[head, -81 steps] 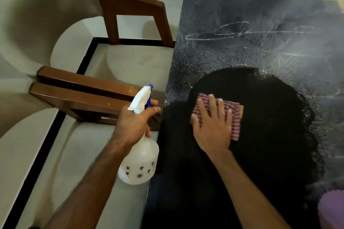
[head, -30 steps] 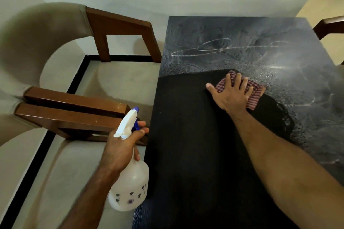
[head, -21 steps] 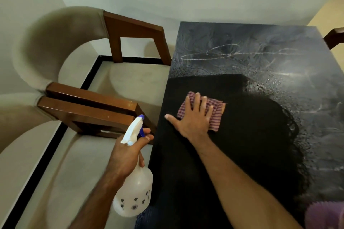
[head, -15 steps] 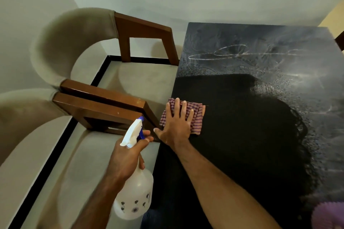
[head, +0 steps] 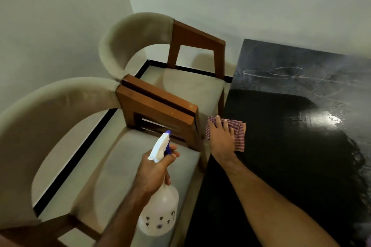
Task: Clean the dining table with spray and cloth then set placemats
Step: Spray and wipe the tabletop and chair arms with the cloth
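White plastic spray bottle (head: 160,212) upright, nozzle pointing far, gripped by left hand (head: 154,170), right hand (head: 221,140) flat, fingers straight on striped red cloth (head: 239,136), left edge of black table (head: 281,146).

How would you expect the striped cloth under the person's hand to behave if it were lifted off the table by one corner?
The striped cloth would probably hang limp: it lies bunched in soft folds under the right hand. It looks thin, so likely light. Having wiped the wet-looking table, it may be damp and cling slightly.
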